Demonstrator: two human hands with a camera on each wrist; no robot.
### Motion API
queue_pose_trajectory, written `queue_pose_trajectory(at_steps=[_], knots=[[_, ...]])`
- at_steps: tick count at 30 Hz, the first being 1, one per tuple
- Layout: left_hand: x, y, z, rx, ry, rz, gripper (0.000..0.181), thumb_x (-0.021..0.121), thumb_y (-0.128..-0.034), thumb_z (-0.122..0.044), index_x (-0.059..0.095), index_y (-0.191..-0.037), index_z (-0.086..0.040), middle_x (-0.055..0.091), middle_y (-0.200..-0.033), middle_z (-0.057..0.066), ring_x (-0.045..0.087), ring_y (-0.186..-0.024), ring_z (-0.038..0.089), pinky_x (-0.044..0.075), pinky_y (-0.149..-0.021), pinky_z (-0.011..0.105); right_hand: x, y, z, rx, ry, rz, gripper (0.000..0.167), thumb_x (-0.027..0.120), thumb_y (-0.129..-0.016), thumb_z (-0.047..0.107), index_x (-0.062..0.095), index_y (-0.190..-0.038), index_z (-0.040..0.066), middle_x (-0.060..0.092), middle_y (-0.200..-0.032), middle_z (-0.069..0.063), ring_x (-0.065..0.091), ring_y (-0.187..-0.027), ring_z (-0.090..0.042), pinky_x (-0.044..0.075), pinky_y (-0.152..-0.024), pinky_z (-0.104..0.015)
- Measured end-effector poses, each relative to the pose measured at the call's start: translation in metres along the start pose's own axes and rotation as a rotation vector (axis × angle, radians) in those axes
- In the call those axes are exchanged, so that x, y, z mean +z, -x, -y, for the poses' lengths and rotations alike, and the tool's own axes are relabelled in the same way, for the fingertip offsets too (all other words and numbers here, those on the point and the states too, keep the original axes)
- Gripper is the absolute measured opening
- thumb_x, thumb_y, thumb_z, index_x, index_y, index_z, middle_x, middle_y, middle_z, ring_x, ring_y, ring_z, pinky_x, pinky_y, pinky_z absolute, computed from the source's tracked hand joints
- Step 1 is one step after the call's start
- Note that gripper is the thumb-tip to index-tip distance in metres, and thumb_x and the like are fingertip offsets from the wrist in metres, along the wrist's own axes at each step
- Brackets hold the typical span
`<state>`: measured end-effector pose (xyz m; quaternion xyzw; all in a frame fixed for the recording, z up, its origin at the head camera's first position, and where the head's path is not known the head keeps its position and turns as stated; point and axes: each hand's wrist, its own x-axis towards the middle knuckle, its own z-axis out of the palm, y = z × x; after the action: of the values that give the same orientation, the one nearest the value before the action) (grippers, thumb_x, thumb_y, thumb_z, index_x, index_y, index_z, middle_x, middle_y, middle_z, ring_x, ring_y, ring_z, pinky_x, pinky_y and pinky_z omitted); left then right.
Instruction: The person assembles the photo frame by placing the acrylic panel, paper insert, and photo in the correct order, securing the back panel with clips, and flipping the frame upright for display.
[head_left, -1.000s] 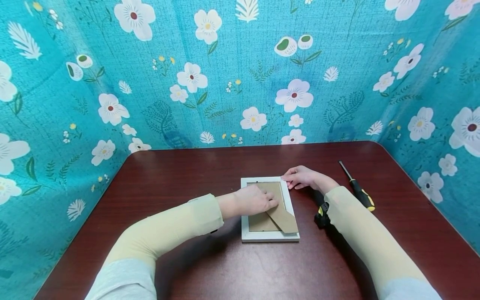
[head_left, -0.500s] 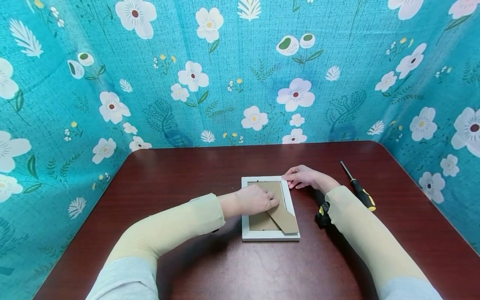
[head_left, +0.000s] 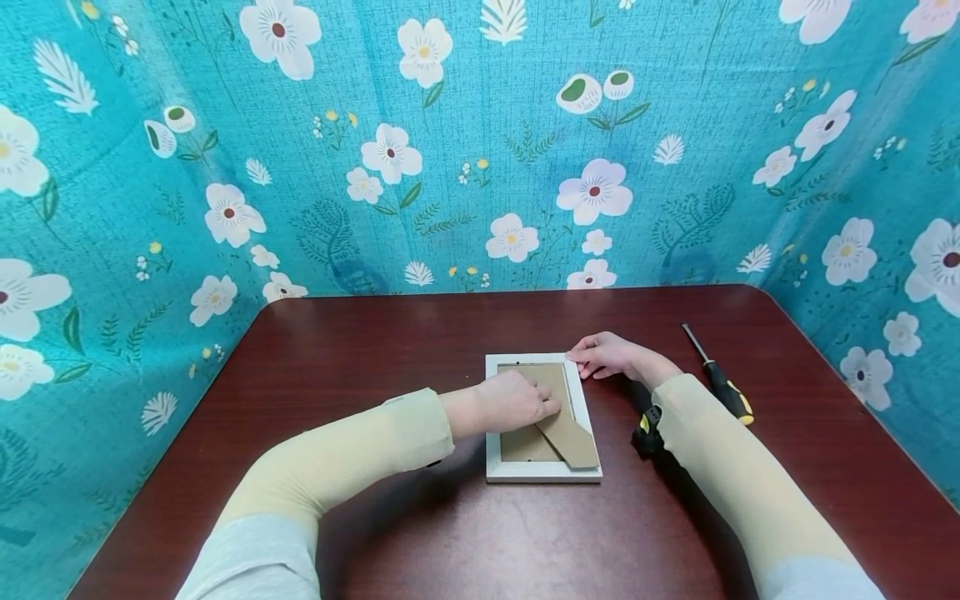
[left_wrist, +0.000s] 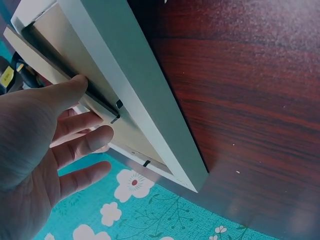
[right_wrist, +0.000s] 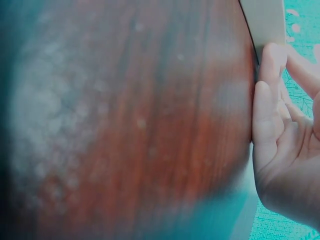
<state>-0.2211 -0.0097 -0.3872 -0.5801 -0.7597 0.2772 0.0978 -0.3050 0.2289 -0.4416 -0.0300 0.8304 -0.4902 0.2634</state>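
Note:
A white picture frame [head_left: 543, 477] lies face down on the dark red-brown table, its brown backing board [head_left: 517, 448] showing. From the backing rises a brown easel stand [head_left: 576, 447], angled toward the frame's near right corner. My left hand [head_left: 517, 402] pinches this stand; in the left wrist view the thumb lies on one side and fingers reach behind it. My right hand [head_left: 606, 354] grips the frame's far right corner between thumb and fingers. The right wrist view has those fingers [right_wrist: 272, 65] against the frame's side [right_wrist: 267, 22]. Small dark metal tabs [left_wrist: 146, 163] sit along the backing's edge.
A screwdriver [head_left: 717, 375] with a black-and-yellow handle lies on the table [head_left: 360, 333], right of the right forearm. Beside the right sleeve is a black-and-yellow object [head_left: 645, 433], partly hidden, its kind unclear. A blue flowered curtain [head_left: 450, 167] hangs behind and at both sides.

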Motion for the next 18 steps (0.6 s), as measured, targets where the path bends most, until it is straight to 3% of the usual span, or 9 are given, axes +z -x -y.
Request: queue_pose_trajectory(at_steps=[5,10,13,18], knots=[[0.001,-0.001,0.004,-0.006,0.093,0.031,0.029,0.058,-0.0959,-0.009,0.059,-0.123,-0.021,0.063,-0.098,-0.003,0.062,-0.077,0.012,0.051,-0.063,0.026,0.001,0.002,0.000,-0.002,0.005,-0.003,0.040,0.061,-0.097,0.028,0.057,-0.119,-0.005,0.066,-0.078,-0.003,0.063,-0.071,-0.011,0.053,-0.070,-0.028],[0.009,0.007,0.018,-0.050,0.365,0.009,0.032,0.063,-0.0947,-0.023,0.058,-0.126,-0.017,0.066,-0.102,-0.002,0.064,-0.087,0.013,0.052,-0.071,0.028,0.004,0.002,0.000,-0.001,0.022,0.001,0.043,0.062,-0.097,0.030,0.057,-0.121,-0.005,0.066,-0.079,-0.003,0.063,-0.072,-0.012,0.053,-0.072,-0.028],[0.018,0.014,0.036,-0.164,0.547,-0.031,0.037,0.061,-0.0962,-0.028,0.057,-0.130,-0.015,0.065,-0.113,0.000,0.063,-0.099,0.014,0.052,-0.078,0.032,0.003,0.001,0.000,-0.005,0.026,0.003,0.043,0.062,-0.096,0.030,0.057,-0.121,-0.005,0.066,-0.079,-0.003,0.063,-0.072,-0.012,0.053,-0.071,-0.029],[0.045,0.027,0.067,-0.478,0.733,-0.074,0.033,0.059,-0.0980,-0.029,0.060,-0.127,-0.015,0.064,-0.116,0.001,0.058,-0.107,0.015,0.048,-0.088,0.035,0.000,0.001,-0.001,-0.012,0.028,-0.011,0.044,0.063,-0.095,0.032,0.059,-0.119,-0.005,0.066,-0.076,-0.002,0.063,-0.071,-0.011,0.053,-0.071,-0.029]])
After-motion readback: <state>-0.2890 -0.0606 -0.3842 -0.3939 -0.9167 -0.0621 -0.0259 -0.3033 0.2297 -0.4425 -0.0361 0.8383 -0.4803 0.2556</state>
